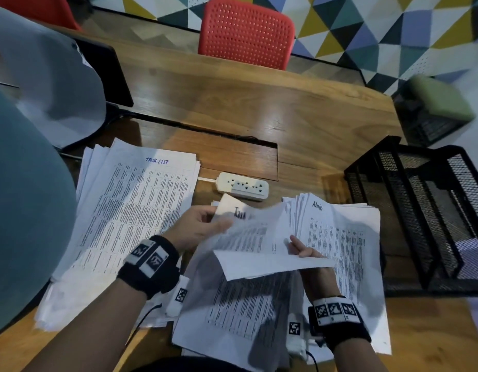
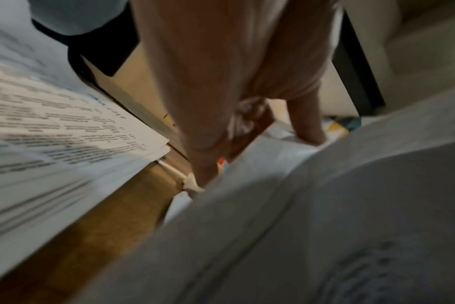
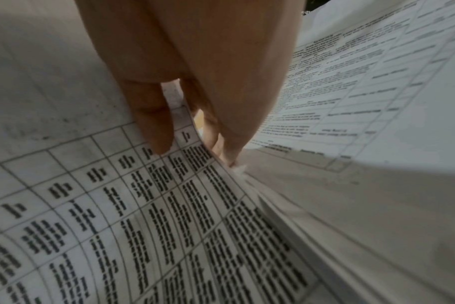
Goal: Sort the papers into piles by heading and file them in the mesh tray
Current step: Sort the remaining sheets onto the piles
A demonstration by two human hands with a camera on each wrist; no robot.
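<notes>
A printed sheet is held up over the loose papers at the near centre; its dark heading is partly hidden. My left hand grips its upper left edge; in the left wrist view my left hand has thumb and a finger on the sheet. My right hand pinches its right edge; in the right wrist view my right hand has fingers on both faces of the sheet. A "Task List" pile lies at the left, an "Admin" pile at the right. The black mesh tray stands far right.
A white power strip lies behind the held sheet on the wooden desk. A red chair stands behind the desk. A grey cloth-like shape over a dark stand sits at the back left.
</notes>
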